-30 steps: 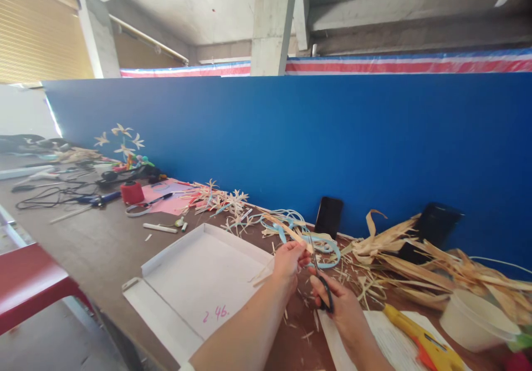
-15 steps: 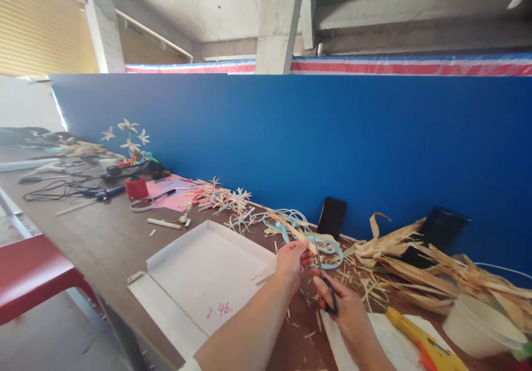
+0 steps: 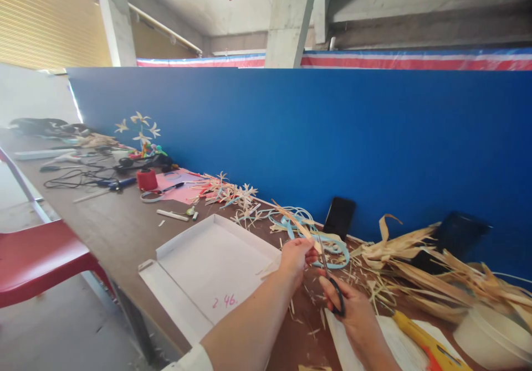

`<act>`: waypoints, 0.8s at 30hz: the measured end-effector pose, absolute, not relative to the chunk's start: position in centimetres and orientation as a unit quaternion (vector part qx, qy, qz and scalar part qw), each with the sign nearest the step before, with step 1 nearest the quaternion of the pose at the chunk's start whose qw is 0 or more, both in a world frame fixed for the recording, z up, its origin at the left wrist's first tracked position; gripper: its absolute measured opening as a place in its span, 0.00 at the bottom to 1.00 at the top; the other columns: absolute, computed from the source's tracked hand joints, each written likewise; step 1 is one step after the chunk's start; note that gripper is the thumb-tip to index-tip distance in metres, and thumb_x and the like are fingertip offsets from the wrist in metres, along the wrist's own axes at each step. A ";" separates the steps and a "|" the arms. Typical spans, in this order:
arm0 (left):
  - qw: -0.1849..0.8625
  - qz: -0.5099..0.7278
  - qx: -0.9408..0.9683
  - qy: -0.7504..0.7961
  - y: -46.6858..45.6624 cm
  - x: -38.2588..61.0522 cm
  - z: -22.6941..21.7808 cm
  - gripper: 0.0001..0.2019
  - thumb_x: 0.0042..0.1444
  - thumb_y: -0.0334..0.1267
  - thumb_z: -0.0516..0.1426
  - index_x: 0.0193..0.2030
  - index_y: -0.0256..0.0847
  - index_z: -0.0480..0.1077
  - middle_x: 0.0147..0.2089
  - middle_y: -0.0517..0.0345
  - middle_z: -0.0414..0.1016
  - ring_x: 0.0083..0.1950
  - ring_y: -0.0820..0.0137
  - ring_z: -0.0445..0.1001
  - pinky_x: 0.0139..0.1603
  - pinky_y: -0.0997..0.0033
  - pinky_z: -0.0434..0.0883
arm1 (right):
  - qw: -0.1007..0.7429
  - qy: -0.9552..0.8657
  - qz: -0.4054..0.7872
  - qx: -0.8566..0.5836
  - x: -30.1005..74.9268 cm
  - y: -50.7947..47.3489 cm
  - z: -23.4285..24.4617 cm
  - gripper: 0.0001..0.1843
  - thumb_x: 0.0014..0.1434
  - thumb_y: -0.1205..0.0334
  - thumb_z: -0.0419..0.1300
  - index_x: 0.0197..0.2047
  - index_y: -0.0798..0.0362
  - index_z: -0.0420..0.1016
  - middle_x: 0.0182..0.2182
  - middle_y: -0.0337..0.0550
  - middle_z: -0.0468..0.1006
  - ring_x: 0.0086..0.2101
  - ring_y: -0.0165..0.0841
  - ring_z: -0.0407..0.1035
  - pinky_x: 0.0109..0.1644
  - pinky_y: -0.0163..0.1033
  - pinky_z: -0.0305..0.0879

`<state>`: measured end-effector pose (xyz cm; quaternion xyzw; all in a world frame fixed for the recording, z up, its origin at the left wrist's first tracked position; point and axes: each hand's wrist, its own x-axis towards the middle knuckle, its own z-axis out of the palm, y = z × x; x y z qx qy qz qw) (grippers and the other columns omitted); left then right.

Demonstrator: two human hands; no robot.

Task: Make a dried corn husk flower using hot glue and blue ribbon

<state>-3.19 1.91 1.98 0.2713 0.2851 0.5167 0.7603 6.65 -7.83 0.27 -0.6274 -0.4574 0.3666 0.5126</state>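
Observation:
My left hand (image 3: 300,256) pinches a thin strip of dried corn husk (image 3: 297,221), which slants up and away to the left. In my right hand (image 3: 353,307) is a pair of scissors (image 3: 339,299) with black handles, fingers wrapped through the loops. The blades point upward and meet the husk strip just beside my left fingertips; whether they are closed on it I cannot tell. Below and around both hands, small husk scraps (image 3: 312,296) litter the brown table. A coil of light blue ribbon (image 3: 343,253) lies just behind the hands.
Left of my forearm lies a white box lid (image 3: 187,282). Dried husks (image 3: 440,271), a yellow glue gun (image 3: 428,340) and a white tub (image 3: 492,335) fill the right. A phone (image 3: 339,216) leans on the blue partition (image 3: 291,133). Husk flowers (image 3: 233,194) and red thread (image 3: 146,180) sit farther left.
The view has turned slightly left, so everything sits a little farther right. Both hands keep their hold on the husk strip and scissors, almost unmoved relative to each other.

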 end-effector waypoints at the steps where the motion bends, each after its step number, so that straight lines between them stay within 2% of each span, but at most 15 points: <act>1: 0.760 0.516 0.275 0.284 2.0 -3.2 2.0 0.14 0.40 0.40 0.64 0.24 0.32 0.67 0.19 0.57 0.69 0.19 0.79 0.65 0.23 0.80 0.64 | 0.510 -0.454 0.372 -0.629 6.6 -7.9 0.3 0.28 0.45 0.46 0.62 0.47 0.51 0.75 0.19 0.36 0.68 0.21 0.28 0.59 0.22 0.32 0.54; 12: 0.762 0.524 0.273 0.264 2.1 -3.4 1.8 0.13 0.40 0.39 0.65 0.26 0.33 0.66 0.21 0.57 0.70 0.22 0.78 0.67 0.25 0.79 0.66 | 0.517 -0.436 0.361 -0.642 5.8 -8.4 1.4 0.28 0.44 0.45 0.63 0.46 0.53 0.76 0.19 0.36 0.67 0.21 0.28 0.59 0.24 0.33 0.54; 24: 0.752 0.518 0.313 0.261 2.5 -3.2 1.4 0.17 0.36 0.43 0.66 0.23 0.32 0.66 0.19 0.58 0.69 0.20 0.79 0.66 0.25 0.78 0.66 | 0.534 -0.423 0.384 -0.623 5.7 -8.6 1.5 0.28 0.43 0.46 0.64 0.44 0.55 0.77 0.18 0.38 0.69 0.21 0.28 0.61 0.26 0.34 0.57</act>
